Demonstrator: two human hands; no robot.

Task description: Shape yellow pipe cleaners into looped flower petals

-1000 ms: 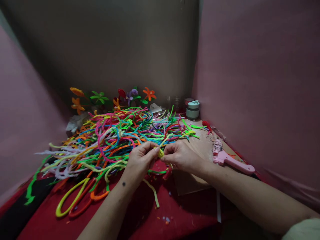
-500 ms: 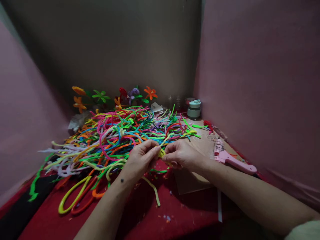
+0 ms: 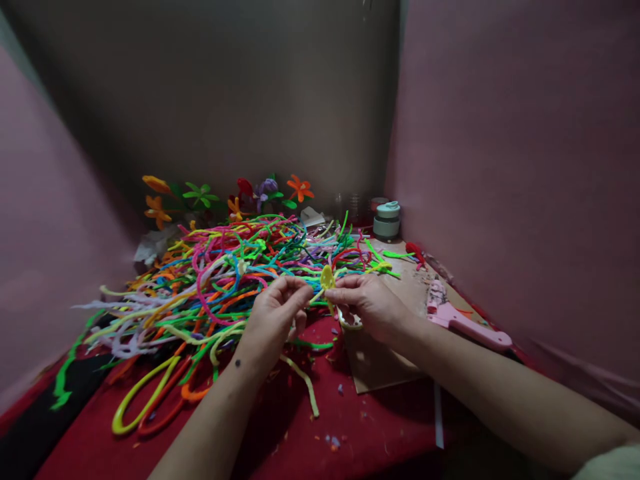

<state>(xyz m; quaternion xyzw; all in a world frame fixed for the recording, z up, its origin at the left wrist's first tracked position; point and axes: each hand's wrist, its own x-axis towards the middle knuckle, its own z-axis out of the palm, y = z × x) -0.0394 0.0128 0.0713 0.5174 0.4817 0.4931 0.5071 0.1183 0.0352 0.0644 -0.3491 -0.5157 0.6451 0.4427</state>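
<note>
My right hand (image 3: 369, 301) pinches a flat, rounded yellow piece (image 3: 327, 277), worked from fuzzy pipe cleaner as far as I can tell, standing on edge at the fingertips. A pale yellow pipe cleaner (image 3: 317, 297) runs from that piece to my left hand (image 3: 280, 308), whose thumb and forefinger are closed on its end. Below my right fingers a pale yellow curved strand (image 3: 351, 325) shows. Behind both hands spreads a big tangled heap of coloured pipe cleaners (image 3: 235, 267).
A pink glue gun (image 3: 467, 325) lies on brown cardboard (image 3: 383, 363) at the right. Behind it stands a lidded jar (image 3: 387, 221). Pipe-cleaner flowers (image 3: 300, 188) line the back. Scraps and one loose pale strand (image 3: 307, 387) lie on the red cloth (image 3: 280, 433). Pink walls rise on both sides.
My hands have moved slightly apart, and the yellow piece between them has turned up on edge into view. A pale yellow strand now stretches across the gap.
</note>
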